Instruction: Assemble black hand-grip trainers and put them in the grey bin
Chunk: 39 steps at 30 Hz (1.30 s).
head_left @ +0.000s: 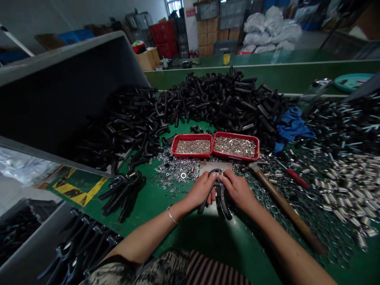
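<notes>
A black plier-like tool with two curved handles point(225, 206) is held between my hands, its handles pointing toward me. My left hand point(204, 186) is closed around its left side, with fingertips showing beneath. On the other side, my right hand point(237, 189) pinches near the top of the tool, thumb close to a small silver coil-like part point(221, 172). Both thumbs nearly meet there, and they hide part of the joint. Under and beyond the hands lies a flat metal plate point(204, 167) on the green table point(166, 215).
Two red trays of small metal pins point(191, 155) point(236, 157) stand ahead. A wooden-handled hammer point(285, 202), red-handled screwdriver point(298, 178) and silver springs point(353, 190) lie right. Scattered rings point(172, 172) surround the plate. Black handles point(213, 99) pile behind, spilling from a grey bin point(127, 51).
</notes>
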Each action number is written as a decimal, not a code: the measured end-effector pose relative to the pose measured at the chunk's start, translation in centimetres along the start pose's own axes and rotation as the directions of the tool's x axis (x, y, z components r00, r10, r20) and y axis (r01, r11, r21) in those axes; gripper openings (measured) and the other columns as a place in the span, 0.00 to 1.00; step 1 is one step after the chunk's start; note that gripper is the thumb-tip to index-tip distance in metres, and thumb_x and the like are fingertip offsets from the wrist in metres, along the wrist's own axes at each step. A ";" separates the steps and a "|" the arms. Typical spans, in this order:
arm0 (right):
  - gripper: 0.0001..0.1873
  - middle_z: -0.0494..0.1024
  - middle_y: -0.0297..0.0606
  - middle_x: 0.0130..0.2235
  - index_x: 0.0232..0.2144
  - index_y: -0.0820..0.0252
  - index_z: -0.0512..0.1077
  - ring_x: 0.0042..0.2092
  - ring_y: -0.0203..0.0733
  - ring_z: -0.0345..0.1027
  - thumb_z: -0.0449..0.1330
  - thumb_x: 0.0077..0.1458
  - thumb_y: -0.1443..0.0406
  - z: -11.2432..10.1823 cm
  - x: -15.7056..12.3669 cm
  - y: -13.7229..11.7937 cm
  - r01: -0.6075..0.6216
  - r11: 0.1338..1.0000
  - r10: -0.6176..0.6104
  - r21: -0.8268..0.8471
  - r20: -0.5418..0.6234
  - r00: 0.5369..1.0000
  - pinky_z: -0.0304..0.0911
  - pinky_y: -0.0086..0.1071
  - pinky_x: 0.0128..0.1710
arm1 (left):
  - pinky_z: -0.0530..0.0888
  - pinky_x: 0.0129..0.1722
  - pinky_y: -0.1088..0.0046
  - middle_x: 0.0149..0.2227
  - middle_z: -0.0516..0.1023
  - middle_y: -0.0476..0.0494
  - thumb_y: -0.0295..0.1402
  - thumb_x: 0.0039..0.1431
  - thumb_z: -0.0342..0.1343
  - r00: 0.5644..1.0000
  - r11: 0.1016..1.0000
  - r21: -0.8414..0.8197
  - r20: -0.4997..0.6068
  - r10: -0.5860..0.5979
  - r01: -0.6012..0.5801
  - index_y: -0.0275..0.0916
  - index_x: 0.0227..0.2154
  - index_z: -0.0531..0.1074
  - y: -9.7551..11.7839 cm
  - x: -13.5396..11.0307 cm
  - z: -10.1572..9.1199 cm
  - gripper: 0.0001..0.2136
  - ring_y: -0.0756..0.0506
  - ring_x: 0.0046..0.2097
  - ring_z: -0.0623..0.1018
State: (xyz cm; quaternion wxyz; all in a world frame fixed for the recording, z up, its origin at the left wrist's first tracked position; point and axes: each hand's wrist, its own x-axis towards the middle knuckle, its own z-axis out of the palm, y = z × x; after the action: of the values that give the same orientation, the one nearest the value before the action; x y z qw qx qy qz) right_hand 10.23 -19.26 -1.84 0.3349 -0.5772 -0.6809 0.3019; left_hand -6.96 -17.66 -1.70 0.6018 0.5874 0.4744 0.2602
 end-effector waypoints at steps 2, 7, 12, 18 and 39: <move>0.17 0.70 0.33 0.25 0.28 0.53 0.64 0.28 0.41 0.65 0.49 0.66 0.53 0.0 -0.2 0.1 0.002 1.000 -0.002 0.023 -0.012 1.000 0.55 0.33 0.31 | 0.62 0.14 0.79 0.16 0.69 0.56 0.56 0.68 0.39 0.999 0.998 0.058 -0.026 0.035 -0.034 0.40 0.38 0.61 0.3 -0.1 0.5 0.22 0.51 0.14 0.68; 0.16 0.68 0.31 0.25 0.30 0.53 0.63 0.28 0.40 0.64 0.49 0.67 0.53 -0.1 -1.0 -0.2 -0.042 0.995 0.050 0.088 -0.093 0.994 0.55 0.32 0.32 | 0.62 0.15 0.78 0.17 0.68 0.56 0.54 0.69 0.38 0.994 0.990 0.123 -0.074 0.081 -0.072 0.41 0.39 0.60 0.9 -0.1 1.2 0.20 0.51 0.15 0.69; 0.18 0.66 0.30 0.24 0.27 0.53 0.62 0.27 0.39 0.62 0.50 0.66 0.51 -0.8 -1.4 -1.4 -0.084 0.981 0.096 0.175 -0.066 0.993 0.55 0.32 0.29 | 0.67 0.20 0.73 0.18 0.69 0.54 0.51 0.70 0.37 0.993 0.955 0.285 -0.059 0.102 -0.081 0.40 0.43 0.60 1.7 -0.7 0.4 0.19 0.47 0.18 0.73; 0.19 0.70 0.31 0.27 0.35 0.54 0.68 0.27 0.38 0.63 0.52 0.64 0.47 -1.7 -1.8 -2.0 -0.171 0.907 0.109 0.385 0.178 0.978 0.57 0.30 0.26 | 0.71 0.32 0.68 0.31 0.79 0.39 0.48 0.69 0.40 0.991 0.746 0.653 0.071 0.113 -0.132 0.36 0.51 0.61 3.2 -2.0 -1.5 0.21 0.40 0.33 0.81; 0.15 0.75 0.48 0.38 0.35 0.59 0.80 0.47 0.54 0.63 0.55 0.65 0.59 -6.9 8.4 5.0 0.155 0.813 -0.271 -0.561 -0.129 0.954 0.59 0.46 0.50 | 0.74 0.41 0.60 0.32 0.79 0.34 0.45 0.65 0.53 0.953 0.315 0.899 0.280 0.117 -0.304 0.38 0.35 0.77 4.6 4.9 -5.3 0.16 0.36 0.37 0.79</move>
State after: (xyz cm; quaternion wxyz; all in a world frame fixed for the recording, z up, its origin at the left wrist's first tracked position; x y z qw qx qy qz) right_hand 17.78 -10.06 -0.86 0.2562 -0.5959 -0.7611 -0.0045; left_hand -8.39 -10.13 2.14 0.1552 0.9003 0.4055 -0.0302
